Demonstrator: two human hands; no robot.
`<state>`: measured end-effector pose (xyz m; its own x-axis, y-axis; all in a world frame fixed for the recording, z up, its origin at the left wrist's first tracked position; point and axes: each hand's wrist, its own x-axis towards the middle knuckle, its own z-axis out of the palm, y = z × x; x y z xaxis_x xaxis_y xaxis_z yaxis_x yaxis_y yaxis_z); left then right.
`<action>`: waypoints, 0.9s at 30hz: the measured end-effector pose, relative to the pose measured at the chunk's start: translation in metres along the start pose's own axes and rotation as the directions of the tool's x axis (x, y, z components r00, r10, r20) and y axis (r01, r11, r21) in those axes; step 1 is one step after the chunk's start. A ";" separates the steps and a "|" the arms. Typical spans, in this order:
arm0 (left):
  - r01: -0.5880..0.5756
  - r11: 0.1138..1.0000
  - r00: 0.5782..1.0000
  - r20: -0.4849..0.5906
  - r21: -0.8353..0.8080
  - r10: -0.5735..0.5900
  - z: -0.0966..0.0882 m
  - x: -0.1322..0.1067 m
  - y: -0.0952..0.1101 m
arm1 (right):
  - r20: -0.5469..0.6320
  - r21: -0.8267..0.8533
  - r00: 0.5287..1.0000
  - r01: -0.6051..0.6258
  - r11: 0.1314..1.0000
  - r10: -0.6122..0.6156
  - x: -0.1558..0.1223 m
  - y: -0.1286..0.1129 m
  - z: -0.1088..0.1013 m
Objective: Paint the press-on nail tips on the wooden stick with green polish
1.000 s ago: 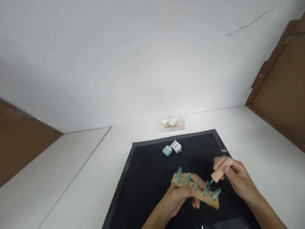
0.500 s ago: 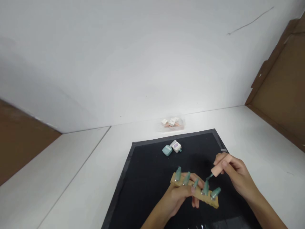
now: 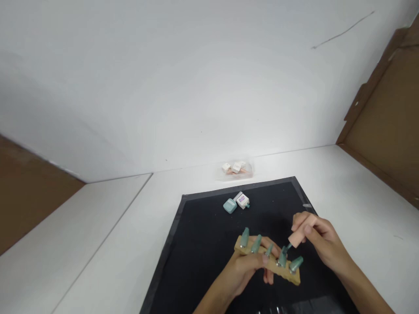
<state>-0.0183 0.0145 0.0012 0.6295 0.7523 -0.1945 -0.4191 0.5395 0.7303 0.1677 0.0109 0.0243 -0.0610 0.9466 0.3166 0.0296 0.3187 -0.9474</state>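
My left hand is closed around a yellowish wooden nail stand, held tilted above a black mat. Several green false nails rise from the stand on small silvery mounts. In my right hand is a nail polish brush, gripped by its pink cap-handle. Its green tip meets the upper part of the false nail second from the right. Farther back on the mat lie a green bottle and a white bottle with a purple label and a green neck.
Behind the mat, a clear tray with several white and pink pieces stands on the white table. A white wall rises at the back, with brown cardboard panels at both sides.
My right hand has shifted slightly left, bringing the brush tip from just beside the second nail from the right onto it. My left hand and the stand stay almost still.
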 end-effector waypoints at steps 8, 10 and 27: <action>-0.003 1.000 1.000 0.003 0.011 0.003 -0.001 0.000 -0.001 | 0.007 0.053 1.000 0.017 0.998 -0.018 -0.001 0.002 0.000; -0.005 1.000 1.000 0.005 0.016 0.005 -0.001 0.001 -0.001 | 0.007 0.059 1.000 0.010 0.998 -0.011 -0.002 0.003 0.000; 0.004 1.000 1.000 0.002 -0.007 -0.004 0.000 0.002 -0.002 | 0.015 0.020 1.000 0.023 1.000 -0.023 0.000 0.000 0.000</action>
<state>-0.0168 0.0147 -0.0009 0.6327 0.7491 -0.1962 -0.4212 0.5455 0.7246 0.1674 0.0109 0.0240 -0.0770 0.9382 0.3374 0.0087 0.3390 -0.9407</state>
